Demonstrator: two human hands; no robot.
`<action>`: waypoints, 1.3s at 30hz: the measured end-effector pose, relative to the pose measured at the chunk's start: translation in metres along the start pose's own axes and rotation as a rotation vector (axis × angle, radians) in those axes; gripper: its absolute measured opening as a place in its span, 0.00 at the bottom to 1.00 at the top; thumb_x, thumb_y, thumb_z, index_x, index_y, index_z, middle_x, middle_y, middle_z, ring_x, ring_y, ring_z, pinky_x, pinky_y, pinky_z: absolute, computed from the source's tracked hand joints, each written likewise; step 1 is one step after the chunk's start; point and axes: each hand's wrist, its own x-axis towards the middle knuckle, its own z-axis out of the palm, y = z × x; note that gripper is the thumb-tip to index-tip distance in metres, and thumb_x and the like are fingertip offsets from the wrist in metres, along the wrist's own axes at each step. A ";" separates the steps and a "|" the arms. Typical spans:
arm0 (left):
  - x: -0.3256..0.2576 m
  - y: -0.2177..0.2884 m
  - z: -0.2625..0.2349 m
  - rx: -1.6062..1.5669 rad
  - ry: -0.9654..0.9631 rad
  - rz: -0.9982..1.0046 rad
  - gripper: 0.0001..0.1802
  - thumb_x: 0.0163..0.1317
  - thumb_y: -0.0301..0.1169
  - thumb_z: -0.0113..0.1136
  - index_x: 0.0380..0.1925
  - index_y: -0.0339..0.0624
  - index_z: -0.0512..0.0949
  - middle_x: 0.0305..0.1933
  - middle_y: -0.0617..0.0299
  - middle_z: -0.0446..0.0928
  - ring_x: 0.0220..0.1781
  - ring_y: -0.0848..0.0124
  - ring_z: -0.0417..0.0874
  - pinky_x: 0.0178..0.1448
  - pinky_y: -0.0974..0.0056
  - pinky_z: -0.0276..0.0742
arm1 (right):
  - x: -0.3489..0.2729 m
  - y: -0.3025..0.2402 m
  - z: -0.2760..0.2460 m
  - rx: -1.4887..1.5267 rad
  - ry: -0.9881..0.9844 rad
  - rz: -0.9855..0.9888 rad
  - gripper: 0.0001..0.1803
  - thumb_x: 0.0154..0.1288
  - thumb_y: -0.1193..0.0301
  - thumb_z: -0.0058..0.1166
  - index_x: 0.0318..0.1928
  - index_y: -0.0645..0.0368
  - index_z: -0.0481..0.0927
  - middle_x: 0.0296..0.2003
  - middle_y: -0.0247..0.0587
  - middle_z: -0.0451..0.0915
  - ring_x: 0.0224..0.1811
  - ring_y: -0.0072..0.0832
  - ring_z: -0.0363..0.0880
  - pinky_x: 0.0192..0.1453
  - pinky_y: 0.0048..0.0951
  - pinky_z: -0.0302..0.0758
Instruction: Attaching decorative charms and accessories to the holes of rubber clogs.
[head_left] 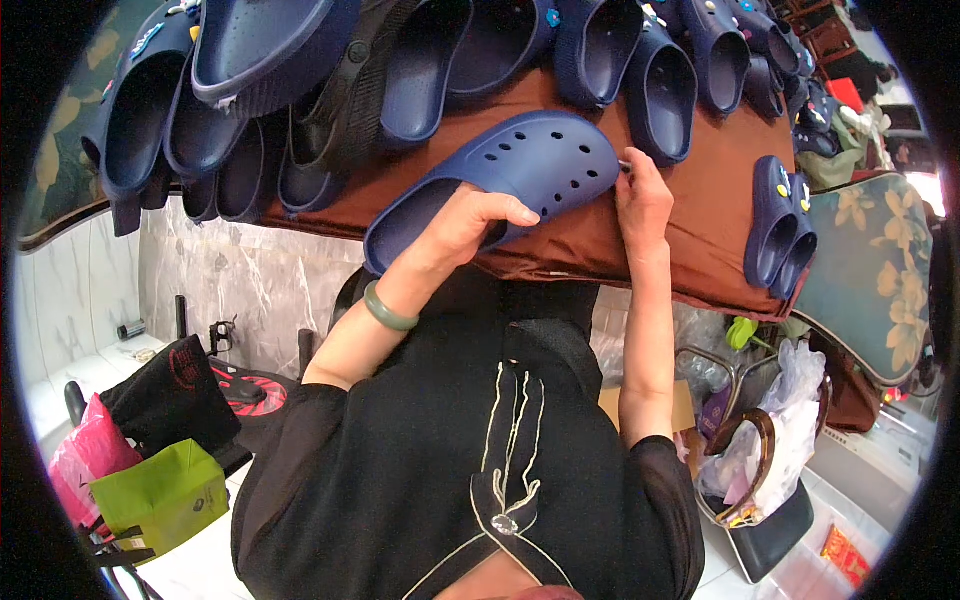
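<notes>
A navy blue foam clog (560, 150) with round vent holes is held over the near edge of the table, its toe pointing right. My left hand (475, 220) grips it at the side, thumb over the upper and the other fingers hidden inside the foot opening. At the toe end, my right hand (643, 195) is closed in a pinch. A small tip shows between its finger and thumb, close to the toe's edge, too small to name.
A brown cloth (710, 220) covers the table. Several navy clogs (663, 90) crowd the far side, some with charms. A black clog (340, 100) stands among them. A pair of clogs (775, 220) lies at right, beside a floral chair (870, 270). Bags (165, 490) sit lower left.
</notes>
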 end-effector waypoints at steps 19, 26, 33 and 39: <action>-0.004 -0.003 -0.001 0.008 0.047 0.005 0.31 0.38 0.22 0.63 0.50 0.35 0.74 0.49 0.61 0.78 0.50 0.69 0.77 0.59 0.64 0.69 | 0.029 -0.059 -0.021 0.381 0.082 -0.015 0.15 0.48 0.80 0.66 0.40 0.60 0.80 0.39 0.40 0.80 0.41 0.33 0.80 0.44 0.30 0.77; -0.004 -0.003 -0.007 0.030 0.048 -0.099 0.28 0.37 0.21 0.63 0.46 0.35 0.76 0.45 0.62 0.78 0.46 0.70 0.78 0.55 0.65 0.72 | 0.035 -0.066 -0.026 0.081 -0.029 -0.238 0.17 0.47 0.73 0.66 0.42 0.55 0.82 0.38 0.34 0.77 0.42 0.35 0.71 0.47 0.36 0.70; -0.009 0.003 -0.003 0.057 0.050 -0.148 0.35 0.36 0.20 0.59 0.53 0.34 0.71 0.51 0.61 0.74 0.50 0.71 0.74 0.55 0.66 0.71 | 0.052 -0.071 -0.059 -0.182 -0.312 -0.387 0.17 0.54 0.73 0.58 0.46 0.51 0.81 0.41 0.31 0.76 0.49 0.33 0.69 0.56 0.40 0.59; -0.008 0.000 -0.001 0.035 0.101 -0.125 0.35 0.37 0.20 0.57 0.54 0.34 0.70 0.50 0.61 0.74 0.49 0.71 0.73 0.53 0.67 0.71 | 0.054 -0.067 -0.044 -0.194 -0.279 -0.405 0.16 0.53 0.75 0.54 0.44 0.51 0.81 0.37 0.31 0.78 0.48 0.30 0.73 0.56 0.40 0.60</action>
